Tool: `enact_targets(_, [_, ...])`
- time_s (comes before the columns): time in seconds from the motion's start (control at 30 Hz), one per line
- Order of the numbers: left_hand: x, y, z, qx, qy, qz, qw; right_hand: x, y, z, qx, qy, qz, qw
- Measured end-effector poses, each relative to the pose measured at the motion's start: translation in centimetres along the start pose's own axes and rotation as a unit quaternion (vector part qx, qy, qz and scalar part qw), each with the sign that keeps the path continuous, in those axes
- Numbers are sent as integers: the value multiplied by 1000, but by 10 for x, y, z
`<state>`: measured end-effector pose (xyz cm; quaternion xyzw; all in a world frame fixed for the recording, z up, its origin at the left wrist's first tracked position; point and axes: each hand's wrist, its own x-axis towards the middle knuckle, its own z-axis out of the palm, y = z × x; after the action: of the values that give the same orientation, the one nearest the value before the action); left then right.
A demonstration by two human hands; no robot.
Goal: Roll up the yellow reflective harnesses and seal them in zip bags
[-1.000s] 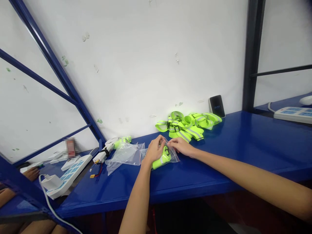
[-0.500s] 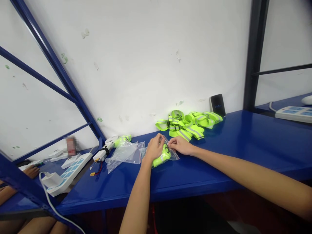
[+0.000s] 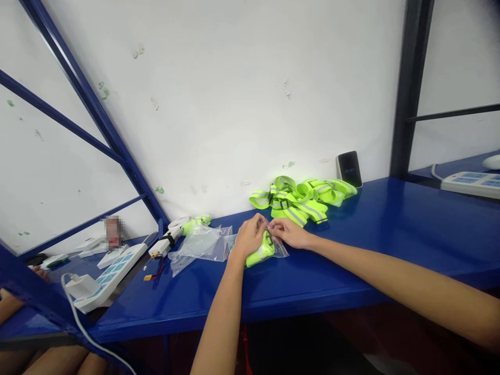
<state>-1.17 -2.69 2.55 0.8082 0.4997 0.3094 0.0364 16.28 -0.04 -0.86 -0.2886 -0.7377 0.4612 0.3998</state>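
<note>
A clear plastic zip bag lies on the blue table with a folded neon-yellow reflective strap inside it. My left hand is closed on the bag's upper edge, thumb and fingers pinched together. Close beside it, my right hand pinches the same edge from the right. Just behind my hands rests a loose pile of neon-yellow reflective straps with black buckles.
Left of my hands lie empty clear bags, a bagged strap and a white battery pack with wires. A clock-like display leans at the wall. Beyond the blue frame are a power strip and another person's hand.
My right hand has slid slightly left along the bag's edge, so my two hands are closer together. The other person's hand at far left has shifted.
</note>
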Motion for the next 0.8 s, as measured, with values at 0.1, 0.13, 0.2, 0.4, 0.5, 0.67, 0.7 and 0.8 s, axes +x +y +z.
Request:
enact_targets(0.1, [0,0,1,2,7,-8,1000,-1,-3,-3,22,-12,33,999])
enact_targets(0.13, [0,-1,1,4,12,-9,1000,-2,-4,-5,33,-27,52,998])
enact_targets(0.2, [0,-1,1,8,20,-13,1000,-3,-6,-10,51,-63,85,993])
enact_targets(0.4, [1,-2,2,17,23,-20,999,-6,-6,-17,56,-93,104,989])
enact_targets(0.5, [1,-2,2,16,26,-14,999,-4,-4,-15,67,-90,111,987])
enact_targets(0.67, [1,-4,2,16,27,-10,999,-3,-4,-11,70,-74,113,988])
enact_targets(0.7, [1,-4,2,15,27,-11,999,-3,-5,-11,66,-72,109,989])
enact_targets(0.8, [2,-4,2,12,29,-13,999,-5,-7,-10,56,-66,100,991])
